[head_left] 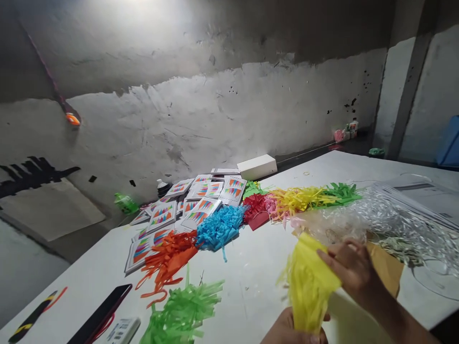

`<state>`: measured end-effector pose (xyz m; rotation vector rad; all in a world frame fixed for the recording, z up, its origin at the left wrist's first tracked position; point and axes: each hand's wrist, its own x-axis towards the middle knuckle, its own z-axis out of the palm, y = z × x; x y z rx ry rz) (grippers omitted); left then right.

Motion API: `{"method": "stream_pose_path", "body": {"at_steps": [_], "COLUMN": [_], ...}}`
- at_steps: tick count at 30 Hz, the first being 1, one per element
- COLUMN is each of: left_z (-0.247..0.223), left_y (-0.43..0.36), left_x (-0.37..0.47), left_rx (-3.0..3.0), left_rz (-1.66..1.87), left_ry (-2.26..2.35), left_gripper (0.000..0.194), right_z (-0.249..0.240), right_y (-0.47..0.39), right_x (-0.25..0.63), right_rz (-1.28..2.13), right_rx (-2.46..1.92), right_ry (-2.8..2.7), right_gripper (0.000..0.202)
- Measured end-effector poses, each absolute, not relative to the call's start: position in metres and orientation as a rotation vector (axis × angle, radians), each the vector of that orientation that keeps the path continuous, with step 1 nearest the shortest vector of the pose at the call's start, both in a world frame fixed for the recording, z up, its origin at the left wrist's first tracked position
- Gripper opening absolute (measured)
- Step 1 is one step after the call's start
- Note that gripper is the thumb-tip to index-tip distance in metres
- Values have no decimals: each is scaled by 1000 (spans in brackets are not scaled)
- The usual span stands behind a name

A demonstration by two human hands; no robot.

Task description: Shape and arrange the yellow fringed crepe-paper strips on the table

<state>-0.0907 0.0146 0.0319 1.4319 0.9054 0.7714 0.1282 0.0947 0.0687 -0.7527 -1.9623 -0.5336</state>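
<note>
Between my two hands is a yellow tissue-paper tassel point(310, 282), its cut strips hanging down and left. My right hand point(353, 267) pinches its uncut upper edge. Lower down, my left hand point(290, 329) is closed round the strips, partly cut off by the frame's bottom. On the white table, green fringed tissue point(184, 310) lies to the left. Beyond it runs a row of fringed bunches: orange point(172, 255), blue point(220, 227), red point(256, 208), pink, yellow point(301, 198) and green point(342, 192).
Printed cards point(161, 217) are heaped near the wall beside a white box point(257, 166). Clear plastic strips point(405, 217) and a brown envelope point(385, 265) lie at right. A dark phone-like slab point(102, 313), a small white box point(124, 330) and a black-and-yellow cutter point(34, 315) lie front left.
</note>
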Motion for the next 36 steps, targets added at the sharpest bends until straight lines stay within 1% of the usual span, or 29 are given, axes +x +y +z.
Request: {"method": "stream_pose_path", "body": {"at_steps": [1, 3, 6, 8, 9, 11, 13, 15, 16, 18, 20, 23, 27, 29, 32, 36], "left_z": [30, 28, 29, 32, 33, 34, 32, 27, 23, 13, 2, -10, -10, -9, -9, -9], "left_y": [14, 12, 4, -4, -10, -24, -40, -54, -59, -63, -60, -50, -45, -46, -49, -54], "left_x": [-89, -95, -129, -165, -186, -225, -253, -261, -256, -233, -203, -170, -166, -171, -175, -174], "left_rx": [1335, 1131, 945, 888, 879, 1014, 1303, 1667, 1860, 2202, 2426, 2400, 2328, 2294, 2257, 2235], "left_rz": [772, 774, 761, 744, 746, 752, 823, 900, 907, 809, 618, 540, 624, 695, 795, 871], "left_ry": [887, 879, 934, 1010, 1084, 1385, 1734, 2002, 2036, 1849, 1470, 1386, 1382, 1347, 1318, 1355], "left_gripper": [64, 63, 43, 29, 26, 31, 38, 45, 48, 51, 52, 27, 19, 17, 22, 21], "right_z": [72, 73, 54, 30, 16, -9, -26, -35, -36, -34, -31, -25, -20, -19, -19, -18], "right_y": [97, 95, 79, 64, 57, 44, 33, 26, 24, 22, 22, 21, 15, 10, 7, 8], "right_x": [142, 161, 156, 130, 113, 80, 55, 40, 36, 34, 37, 48, 66, 71, 72, 69], "right_rz": [-566, -624, -607, -500, -434, -349, -282, -228, -207, -174, -149, -129, -130, -78, 62, 209], "right_rx": [-792, -862, -860, -784, -729, -661, -608, -565, -552, -539, -532, -527, -529, -556, -585, -597], "right_ry": [-1941, -1932, -2072, -2206, -2240, -2292, -2325, -2361, -2381, -2411, -2430, -2470, -2554, -2559, -2527, -2438], "right_gripper": [35, 40, 54, 61, 61, 61, 58, 57, 56, 56, 55, 48, 35, 29, 30, 31]}}
